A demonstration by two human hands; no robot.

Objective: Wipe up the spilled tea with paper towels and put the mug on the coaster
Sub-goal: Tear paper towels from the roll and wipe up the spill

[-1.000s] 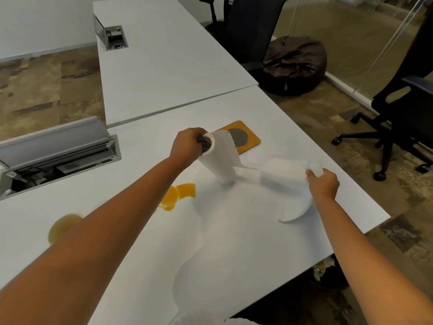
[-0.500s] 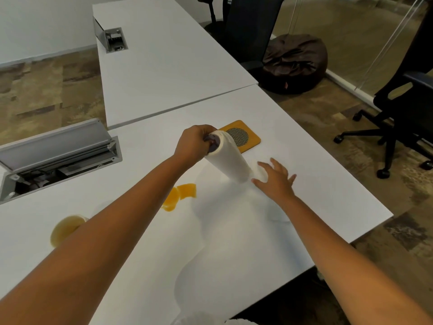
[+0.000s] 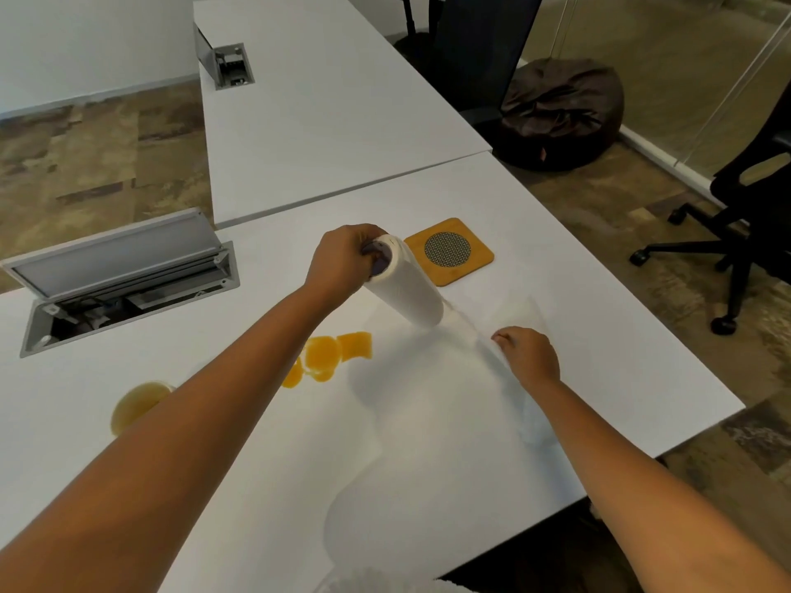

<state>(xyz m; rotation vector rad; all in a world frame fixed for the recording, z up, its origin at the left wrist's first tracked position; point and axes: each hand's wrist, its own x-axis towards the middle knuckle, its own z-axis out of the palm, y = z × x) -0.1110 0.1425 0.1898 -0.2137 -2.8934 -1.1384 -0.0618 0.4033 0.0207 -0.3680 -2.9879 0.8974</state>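
Observation:
My left hand (image 3: 344,263) grips the top end of a white paper towel roll (image 3: 406,295), which leans with its lower end on the white table (image 3: 599,336). Just right of the roll, my right hand (image 3: 530,356) is closed on the loose towel sheet (image 3: 520,312), blurred with motion. A long strip of unrolled towel (image 3: 428,464) lies across the table toward me. Orange spilled tea (image 3: 334,357) sits left of the strip. A pale yellow round patch (image 3: 137,404), either tea or the mouth of a tipped white mug, shows beside my left forearm. The bamboo coaster (image 3: 449,251) lies behind the roll.
An open cable hatch (image 3: 124,280) is sunk into the table at the left. A second white table (image 3: 321,100) adjoins at the back. Black office chairs (image 3: 753,207) and a dark beanbag (image 3: 560,113) stand on the floor to the right, past the table edge.
My right hand let go of the pulled-out sheet, came back flat beside the roll, and is now closed on the towel again. The roll has tilted further over.

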